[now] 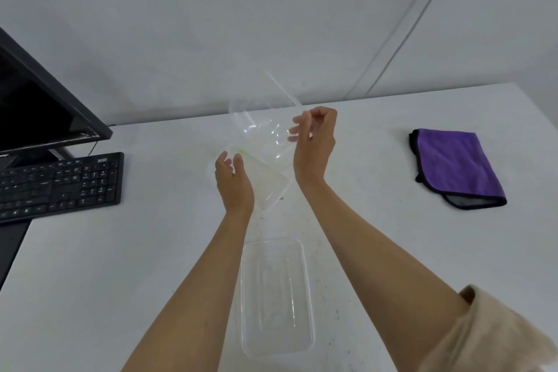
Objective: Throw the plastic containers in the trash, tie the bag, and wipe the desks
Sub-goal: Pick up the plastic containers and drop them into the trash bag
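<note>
A clear plastic container (262, 127) is tilted up off the white desk (120, 266), and my right hand (314, 142) grips its right edge. Under it lies a second clear container or lid (265, 181) on the desk. My left hand (234, 181) is beside its left edge with fingers curled and apart; whether it touches is unclear. A third clear rectangular container (276, 296) lies flat on the desk between my forearms. A folded purple cloth (456, 166) rests on the desk at the right.
A black monitor (39, 103) and black keyboard (60, 184) stand at the left of the desk. A white wall (271, 24) runs along the desk's back edge. Small specks of dirt dot the desk near the containers.
</note>
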